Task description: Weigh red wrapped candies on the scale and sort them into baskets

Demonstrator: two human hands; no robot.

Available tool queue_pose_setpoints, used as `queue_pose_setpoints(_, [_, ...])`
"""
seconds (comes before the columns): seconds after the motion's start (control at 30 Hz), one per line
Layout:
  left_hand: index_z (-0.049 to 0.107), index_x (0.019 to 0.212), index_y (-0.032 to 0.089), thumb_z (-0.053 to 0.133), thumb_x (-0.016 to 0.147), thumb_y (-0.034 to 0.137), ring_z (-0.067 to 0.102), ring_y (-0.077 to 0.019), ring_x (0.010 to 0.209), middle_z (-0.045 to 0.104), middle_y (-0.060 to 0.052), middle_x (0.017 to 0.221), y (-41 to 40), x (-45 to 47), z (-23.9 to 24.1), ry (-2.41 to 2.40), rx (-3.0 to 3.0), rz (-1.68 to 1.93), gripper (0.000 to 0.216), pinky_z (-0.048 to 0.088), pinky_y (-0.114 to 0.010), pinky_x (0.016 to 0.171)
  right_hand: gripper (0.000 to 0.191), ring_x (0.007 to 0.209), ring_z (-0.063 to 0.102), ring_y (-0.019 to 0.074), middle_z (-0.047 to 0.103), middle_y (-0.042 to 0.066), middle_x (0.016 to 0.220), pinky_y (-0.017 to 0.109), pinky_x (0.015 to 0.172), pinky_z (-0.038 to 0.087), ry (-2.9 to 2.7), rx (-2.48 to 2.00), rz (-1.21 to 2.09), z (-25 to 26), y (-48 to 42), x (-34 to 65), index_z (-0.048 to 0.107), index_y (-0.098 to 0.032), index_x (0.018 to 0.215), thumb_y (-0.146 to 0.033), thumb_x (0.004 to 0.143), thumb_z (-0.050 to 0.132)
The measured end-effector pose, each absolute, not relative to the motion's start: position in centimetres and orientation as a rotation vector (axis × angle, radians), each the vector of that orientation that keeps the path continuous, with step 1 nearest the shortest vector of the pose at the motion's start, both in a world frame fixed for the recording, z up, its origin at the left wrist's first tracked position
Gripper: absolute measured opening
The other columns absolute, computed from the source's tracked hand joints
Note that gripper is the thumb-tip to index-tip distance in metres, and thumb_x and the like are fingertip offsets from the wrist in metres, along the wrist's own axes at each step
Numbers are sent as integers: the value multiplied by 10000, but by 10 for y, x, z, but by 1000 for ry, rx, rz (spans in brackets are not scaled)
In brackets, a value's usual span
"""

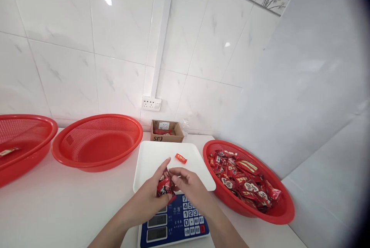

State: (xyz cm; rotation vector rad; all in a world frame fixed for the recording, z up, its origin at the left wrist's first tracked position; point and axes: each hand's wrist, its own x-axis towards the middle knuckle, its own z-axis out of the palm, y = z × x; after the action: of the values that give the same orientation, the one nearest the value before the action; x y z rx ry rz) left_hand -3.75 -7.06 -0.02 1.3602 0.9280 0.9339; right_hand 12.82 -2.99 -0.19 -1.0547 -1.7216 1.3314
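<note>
My left hand (152, 198) is closed round a few shiny red snack packets (164, 184), held above the front edge of a white weighing tray (148, 159). From the other side, my right hand (192, 188) bends its fingers and thumb against the packets' right edge; its fingertips are partly hidden. One small red packet (180, 158) lies on the tray behind my hands. Below them is the blue keypad panel of a digital scale (177, 226), its displays partly covered by my left hand.
To the right, a red basket (212, 145) holds many red packets (245, 182). Two more red baskets stand left: one bare inside (98, 149), one with a pale packet (8, 151). An open cardboard box (170, 139) sits behind the tray, below a wall socket (152, 103).
</note>
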Motion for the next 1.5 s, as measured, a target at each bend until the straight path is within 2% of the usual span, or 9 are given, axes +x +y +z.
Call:
queue_pose_setpoints(0.2, [109,1432,305,505,750,136,505,-109,699,584,-1,957,-71,-30,-8,947,1422,910,806,422,-248,644,281,770,630,172,651,39,982,331,729,508,-1652,-1068,1313,-7,-41,126,623,-211,1002,-324,746,604])
queue_pose_setpoints(0.37, [83,1435,301,506,754,157,502,-106,654,602,12,897,-73,-30,-4,984,1442,885,815,422,-243,625,249,641,595,157,625,-15,648,323,679,493,-1599,-1094,1250,-11,-38,125,626,-200,960,-308,737,605])
queue_pose_setpoints(0.63, [149,1415,330,485,807,272,551,-127,740,556,-37,1082,-66,-42,1,1207,1475,988,698,456,-271,697,290,740,620,194,664,73,931,374,728,499,-1566,-1232,935,-10,-16,151,610,-180,994,-361,780,536])
queue_pose_setpoints(0.73, [173,1409,310,467,824,304,562,-143,805,554,-39,1063,-64,-46,1,1234,1480,1044,654,459,-285,744,325,931,603,234,623,89,1101,436,874,454,-1765,-1406,675,-14,-11,162,611,-201,1081,-282,782,511])
queue_pose_setpoints(0.83, [190,1402,297,455,828,286,565,-147,839,544,-44,1069,-63,-49,1,1236,1496,1054,633,458,-306,791,408,1259,386,270,517,81,1297,483,1048,289,-1956,-1484,460,-22,-8,164,579,-238,1186,-254,783,513])
queue_pose_setpoints(0.97, [223,1393,299,461,824,282,571,-151,842,555,-45,1063,-64,-50,2,1230,1509,1074,617,462,-320,806,465,1366,186,245,368,42,1430,479,1092,223,-2169,-1490,517,-32,-1,161,482,-234,1297,-277,835,446])
queue_pose_setpoints(1.17, [224,1395,283,454,822,259,564,-137,804,542,-55,1093,-64,-52,2,1262,1515,1077,617,447,-321,813,459,1339,273,207,376,78,1422,429,1097,235,-2259,-1498,554,-35,27,156,466,-159,1307,-194,864,351])
queue_pose_setpoints(1.37, [220,1394,299,440,827,224,568,-146,859,540,-57,1138,-62,-52,0,1254,1531,1079,612,422,-321,839,392,1313,324,236,498,70,1333,481,1085,231,-2132,-1337,573,-19,23,144,562,-205,1212,-210,839,441])
queue_pose_setpoints(1.5, [223,1393,321,485,810,226,576,-162,931,557,-48,1171,-61,-50,0,1194,1505,1104,647,420,-331,876,369,1055,574,203,617,76,1161,417,928,443,-1928,-1031,1121,-10,-10,131,566,-224,1172,-352,830,511])
